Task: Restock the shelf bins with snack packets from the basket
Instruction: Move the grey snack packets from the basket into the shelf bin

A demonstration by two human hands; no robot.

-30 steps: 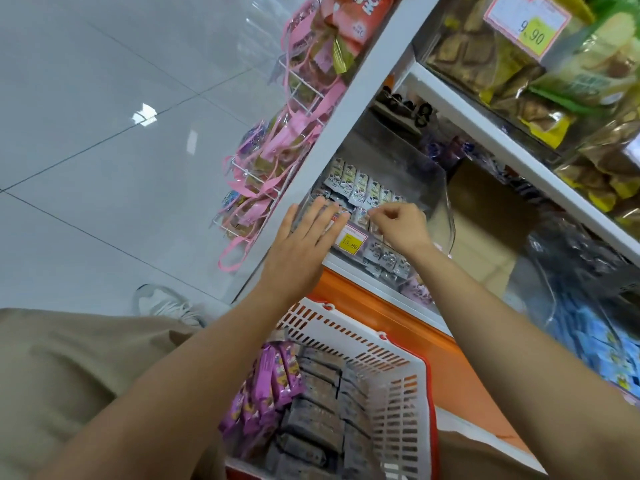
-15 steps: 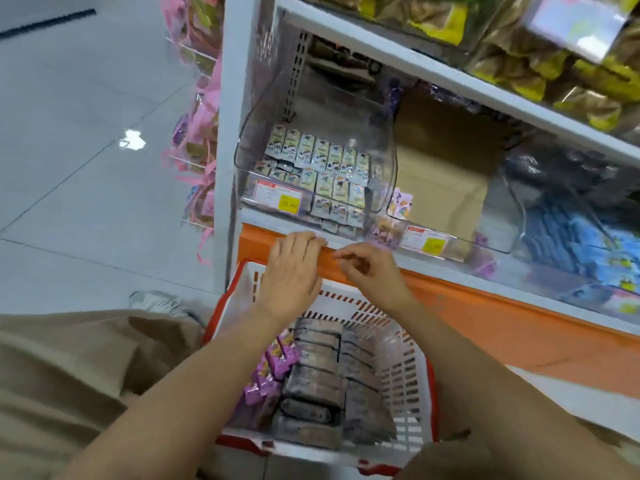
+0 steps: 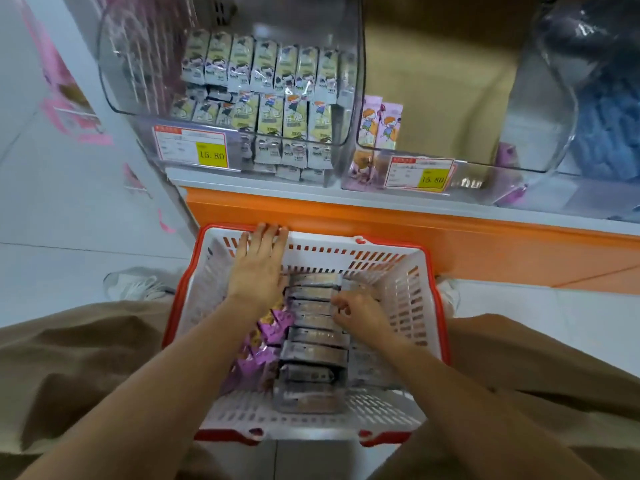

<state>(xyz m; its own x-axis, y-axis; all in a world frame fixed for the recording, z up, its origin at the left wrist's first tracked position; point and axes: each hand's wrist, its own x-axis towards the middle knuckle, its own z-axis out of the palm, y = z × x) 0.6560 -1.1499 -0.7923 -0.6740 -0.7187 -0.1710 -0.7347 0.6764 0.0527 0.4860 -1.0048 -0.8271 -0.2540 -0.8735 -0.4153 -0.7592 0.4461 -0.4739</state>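
Two bins up top matter here. The clear plastic bin in the upper centre [image 3: 114, 74] is already crammed with pale cartoon-print packets [image 3: 263, 71]. The clear bin right of it [image 3: 485, 168] has just a few purple sachets [image 3: 381, 123] in its left corner.

Centre frame, the white slotted plastic basket with the red rim [image 3: 434, 282] sits just below the orange shelf base [image 3: 381, 223]. It holds a tight row of silver-grey foil packets [image 3: 315, 353], with loose purple foil packets [image 3: 256, 362] to their left.

Left hand [image 3: 258, 268] lies flat with straight fingers, tips on the far rim. Right hand [image 3: 360, 315] is curled, pinching at the right end of the grey row.

My worry: they're packed so snug that one tug could drag the neighbours out, or the fingers could slip off the slick foil. Stuffing more into the full bin could also spill packets over its front lip.
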